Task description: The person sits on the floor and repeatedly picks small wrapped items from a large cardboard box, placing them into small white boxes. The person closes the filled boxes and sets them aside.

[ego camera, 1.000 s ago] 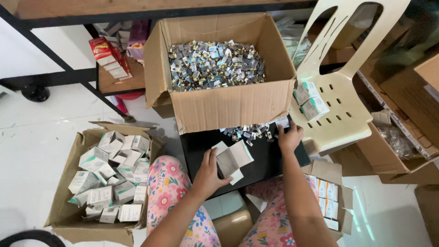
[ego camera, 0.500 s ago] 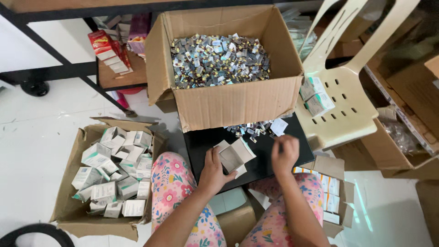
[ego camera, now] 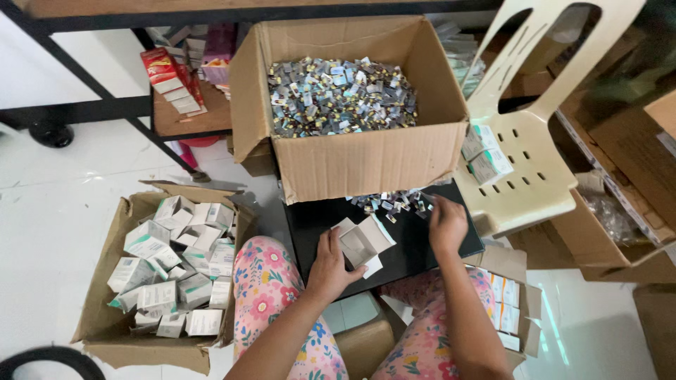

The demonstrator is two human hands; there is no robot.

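My left hand (ego camera: 329, 263) holds a small open white carton (ego camera: 362, 243) by its near edge on a black board (ego camera: 405, 246) across my lap. My right hand (ego camera: 446, 224) rests fingers-down at the far right of the board, touching a loose pile of small silver and blue sachets (ego camera: 391, 203). Whether it has pinched one I cannot tell. Right behind the pile stands a big cardboard box (ego camera: 366, 163) heaped with the same sachets (ego camera: 338, 96).
A cardboard box (ego camera: 113, 327) of folded white cartons (ego camera: 176, 264) sits on the floor at my left. A cream plastic chair (ego camera: 524, 151) with two cartons (ego camera: 482, 155) stands right. Flat cartons (ego camera: 507, 306) lie by my right knee. A black-framed shelf (ego camera: 184, 116) with red packs stands behind.
My right hand went from the sachet pile back toward the open carton, then returned forward to the pile. The left hand kept its hold on the carton.
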